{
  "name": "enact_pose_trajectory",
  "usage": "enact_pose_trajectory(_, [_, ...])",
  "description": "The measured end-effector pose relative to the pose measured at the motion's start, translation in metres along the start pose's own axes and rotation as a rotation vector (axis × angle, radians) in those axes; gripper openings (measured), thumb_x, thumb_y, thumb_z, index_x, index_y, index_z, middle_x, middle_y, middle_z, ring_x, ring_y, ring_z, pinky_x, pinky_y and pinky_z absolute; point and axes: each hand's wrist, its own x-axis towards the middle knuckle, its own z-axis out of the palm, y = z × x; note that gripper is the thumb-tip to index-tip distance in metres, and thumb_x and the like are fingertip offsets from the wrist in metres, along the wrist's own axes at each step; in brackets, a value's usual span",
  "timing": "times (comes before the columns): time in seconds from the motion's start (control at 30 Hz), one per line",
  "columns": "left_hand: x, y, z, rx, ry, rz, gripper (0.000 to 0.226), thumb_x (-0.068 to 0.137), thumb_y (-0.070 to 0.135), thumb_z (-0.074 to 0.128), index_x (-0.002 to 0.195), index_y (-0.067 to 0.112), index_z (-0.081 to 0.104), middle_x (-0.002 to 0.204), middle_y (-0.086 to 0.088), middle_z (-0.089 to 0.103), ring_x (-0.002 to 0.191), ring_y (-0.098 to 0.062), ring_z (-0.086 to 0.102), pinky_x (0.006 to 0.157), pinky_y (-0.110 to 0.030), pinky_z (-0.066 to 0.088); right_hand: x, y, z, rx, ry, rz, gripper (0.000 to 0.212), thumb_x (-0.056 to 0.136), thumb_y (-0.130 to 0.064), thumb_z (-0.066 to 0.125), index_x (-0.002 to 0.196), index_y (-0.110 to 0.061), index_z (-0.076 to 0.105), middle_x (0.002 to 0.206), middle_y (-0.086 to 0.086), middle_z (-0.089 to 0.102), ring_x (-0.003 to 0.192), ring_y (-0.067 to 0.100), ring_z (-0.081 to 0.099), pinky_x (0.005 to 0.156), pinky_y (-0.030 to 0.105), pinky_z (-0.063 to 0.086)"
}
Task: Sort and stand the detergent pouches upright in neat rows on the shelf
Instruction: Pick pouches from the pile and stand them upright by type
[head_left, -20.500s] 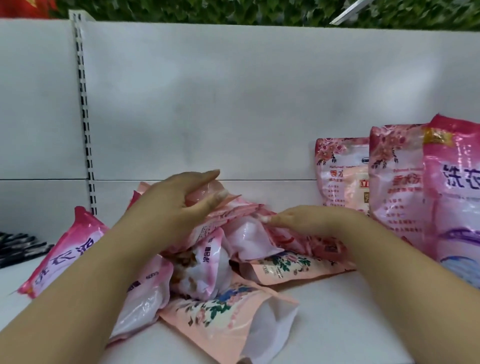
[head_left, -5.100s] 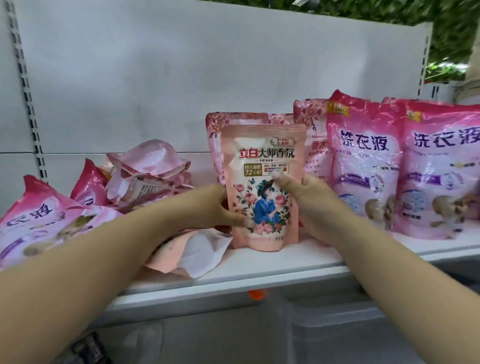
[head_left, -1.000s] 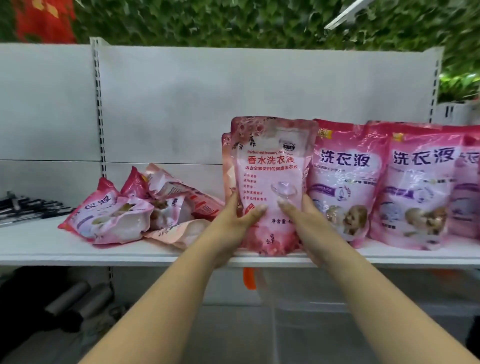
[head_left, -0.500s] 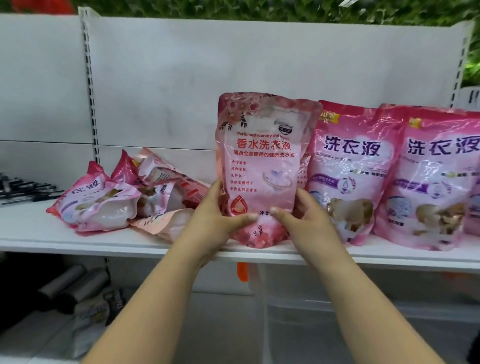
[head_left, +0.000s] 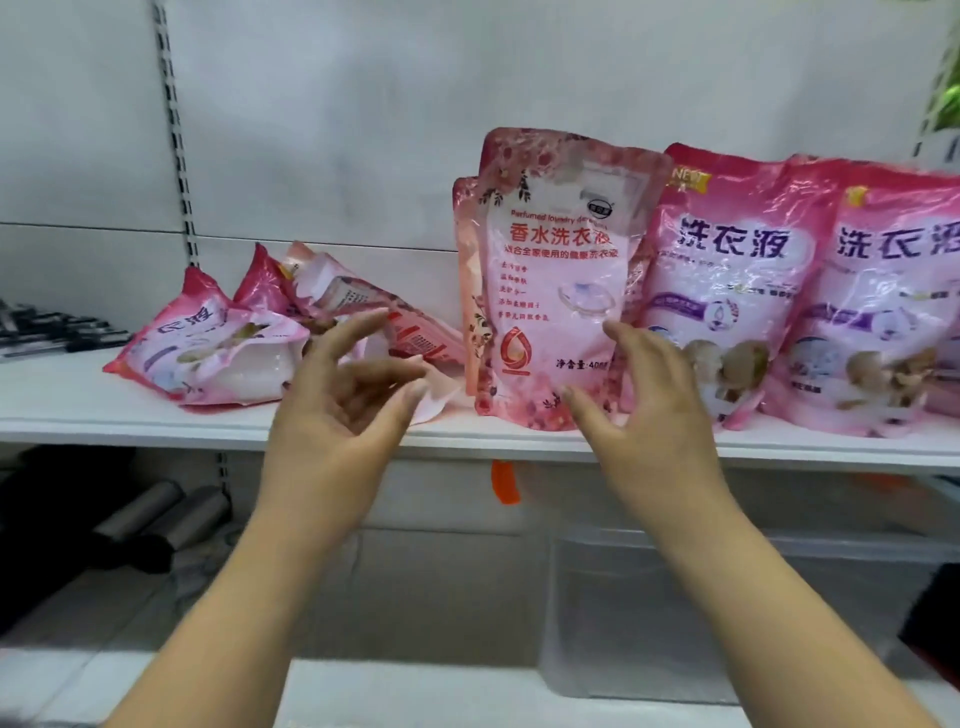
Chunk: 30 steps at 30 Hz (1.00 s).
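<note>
Both your hands are empty, fingers spread: left hand (head_left: 343, 415), right hand (head_left: 644, 410) beside the upright pink pouch (head_left: 556, 270) on the shelf (head_left: 104, 410).

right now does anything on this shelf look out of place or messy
Yes. Left of the upright perfumed detergent pouch, a heap of pouches lies flat and jumbled on the shelf, not standing in rows. The upright pouch leans slightly. Both hands are open.

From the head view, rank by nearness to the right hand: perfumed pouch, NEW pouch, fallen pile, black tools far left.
1. Perfumed pouch, by the right hand.
2. NEW pouch, just right.
3. Fallen pile, left.
4. Black tools, far left.
</note>
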Motion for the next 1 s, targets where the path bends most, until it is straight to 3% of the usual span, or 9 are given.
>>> enact_pose_trajectory(0.13, [0.038, -0.014, -0.071, 0.460, -0.070, 0.096, 0.030, 0.068, 0.054, 0.072, 0.094, 0.054, 0.057, 0.091, 0.030, 0.062, 0.094, 0.009, 0.055, 0.085, -0.013, 0.040, 0.005, -0.053, 0.027, 0.076, 0.016, -0.196, 0.049, 0.083, -0.034, 0.062, 0.126, -0.014, 0.052, 0.122, -0.004, 0.047, 0.102, -0.012, 0.025, 0.086, -0.008, 0.013])
enact_pose_trajectory(0.27, [0.086, -0.042, -0.125, 0.945, -0.236, 0.035, 0.082, 0.064, 0.070, 0.049, 0.130, 0.021, 0.052, 0.133, -0.003, 0.051, 0.126, -0.023, 0.042, 0.104, -0.039, 0.031, 0.035, -0.093, 0.067, 0.023, -0.221, -0.144, 0.054, 0.087, -0.042, 0.056, 0.134, -0.019, 0.042, 0.135, -0.005, 0.042, 0.121, 0.006, 0.035, 0.093, 0.013, 0.023])
enact_pose_trajectory(0.43, [0.101, -0.056, -0.163, 0.836, -0.561, -0.089, 0.058, 0.073, 0.070, 0.044, 0.127, 0.052, 0.037, 0.139, 0.029, 0.028, 0.122, 0.013, 0.022, 0.098, -0.006, 0.016, 0.041, -0.109, 0.109, -0.334, -0.411, 0.016, 0.042, 0.082, -0.055, 0.052, 0.114, -0.029, 0.060, 0.114, -0.004, 0.063, 0.102, 0.019, 0.056, 0.070, 0.024, 0.036])
enact_pose_trajectory(0.53, [0.114, -0.054, -0.195, 0.716, -0.668, -0.135, 0.053, 0.041, 0.095, 0.040, 0.093, 0.084, 0.033, 0.110, 0.061, 0.026, 0.103, 0.039, 0.021, 0.084, 0.009, 0.018, 0.029, -0.120, 0.115, -0.437, -0.307, -0.013, 0.044, 0.086, -0.056, 0.043, 0.117, -0.030, 0.059, 0.118, -0.008, 0.062, 0.107, 0.017, 0.054, 0.074, 0.025, 0.036])
enact_pose_trajectory(0.67, [0.130, -0.060, -0.212, 0.513, -0.778, -0.144, 0.058, 0.042, 0.088, 0.054, 0.097, 0.075, 0.044, 0.090, 0.061, 0.033, 0.084, 0.041, 0.027, 0.070, -0.002, 0.036, 0.019, -0.139, 0.126, -0.485, -0.237, -0.086, 0.056, 0.083, -0.066, 0.033, 0.124, -0.033, 0.053, 0.121, -0.012, 0.059, 0.112, 0.014, 0.052, 0.084, 0.026, 0.039])
enact_pose_trajectory(0.7, [0.134, -0.062, -0.211, 0.488, -0.797, -0.148, 0.059, 0.044, 0.084, 0.057, 0.100, 0.072, 0.046, 0.087, 0.058, 0.034, 0.078, 0.040, 0.028, 0.071, 0.001, 0.006, 0.016, -0.143, 0.126, -0.480, -0.229, -0.109, 0.064, 0.078, -0.073, 0.028, 0.124, -0.034, 0.052, 0.119, -0.014, 0.060, 0.111, 0.013, 0.052, 0.085, 0.027, 0.039])
enact_pose_trajectory(0.73, [0.137, -0.063, -0.210, 0.478, -0.819, -0.142, 0.061, 0.039, 0.086, 0.058, 0.098, 0.072, 0.048, 0.088, 0.057, 0.040, 0.078, 0.039, 0.033, 0.075, 0.010, 0.026, 0.012, -0.146, 0.125, -0.481, -0.227, -0.125, 0.074, 0.071, -0.078, 0.023, 0.124, -0.036, 0.052, 0.115, -0.016, 0.061, 0.108, 0.011, 0.054, 0.084, 0.028, 0.041])
enact_pose_trajectory(0.9, [0.145, -0.066, -0.216, 0.502, -0.882, -0.149, 0.069, 0.019, 0.089, 0.059, 0.086, 0.071, 0.055, 0.092, 0.054, 0.049, 0.087, 0.032, 0.045, 0.075, 0.000, 0.036, 0.011, -0.138, 0.119, -0.415, -0.272, -0.302, 0.066, 0.065, -0.072, 0.041, 0.104, -0.027, 0.069, 0.081, -0.012, 0.071, 0.069, 0.011, 0.067, 0.052, 0.026, 0.051])
enact_pose_trajectory(1.0, [0.142, -0.064, -0.220, 0.593, -0.822, -0.126, 0.062, 0.029, 0.093, 0.052, 0.088, 0.074, 0.051, 0.097, 0.053, 0.046, 0.098, 0.027, 0.038, 0.091, -0.012, 0.027, 0.017, -0.133, 0.110, -0.265, -0.411, -0.428, 0.065, 0.060, -0.072, 0.050, 0.111, -0.034, 0.065, 0.094, -0.023, 0.069, 0.093, -0.003, 0.058, 0.073, 0.013, 0.048])
